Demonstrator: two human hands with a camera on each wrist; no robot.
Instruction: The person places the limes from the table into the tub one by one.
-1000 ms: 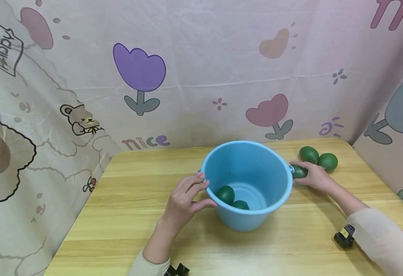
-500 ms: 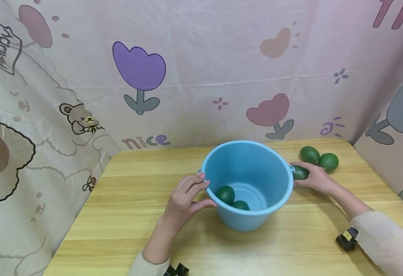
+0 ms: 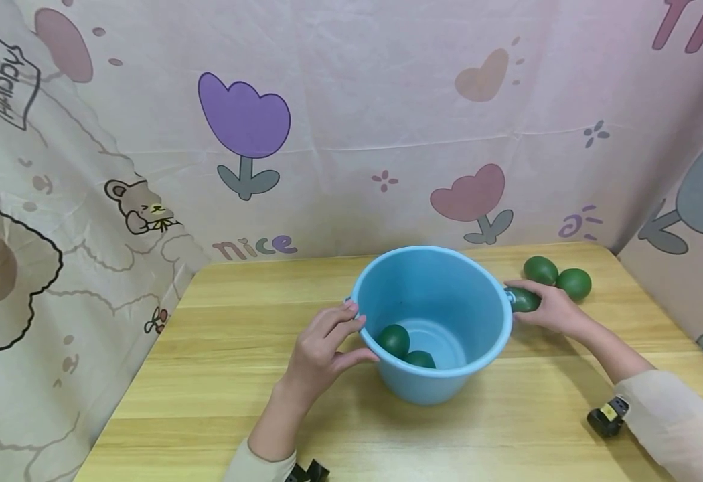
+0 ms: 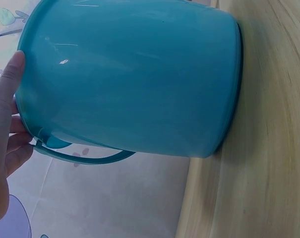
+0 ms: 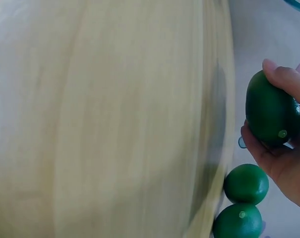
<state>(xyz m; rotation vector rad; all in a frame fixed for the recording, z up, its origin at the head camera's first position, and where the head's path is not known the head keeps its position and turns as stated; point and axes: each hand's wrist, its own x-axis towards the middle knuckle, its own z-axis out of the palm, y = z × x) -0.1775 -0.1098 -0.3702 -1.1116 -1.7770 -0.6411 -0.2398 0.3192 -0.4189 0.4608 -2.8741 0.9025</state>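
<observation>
A light blue bucket (image 3: 424,389) stands upright on the table in the head view. My left hand (image 3: 315,351) grips its left rim, thumb at the front and fingers farther back; the left wrist view shows the thumb (image 4: 12,74) on the outer edge. Two green limes (image 3: 394,341) lie at the bucket's bottom, one partly hidden by the front rim. Just right of the bucket, my right hand (image 3: 556,311) holds another lime (image 5: 271,109) between thumb and fingers. Close behind that hand, two more limes (image 3: 540,270) sit side by side.
The wooden table (image 3: 225,375) ends at a printed curtain (image 3: 339,127) at the back and sides. The bucket's handle (image 4: 85,159) hangs down along its far side. Black wrist devices (image 3: 608,416) sit at both sleeves.
The right hand and its lime have shifted very slightly right, away from the bucket rim. The left hand and bucket have stayed put.
</observation>
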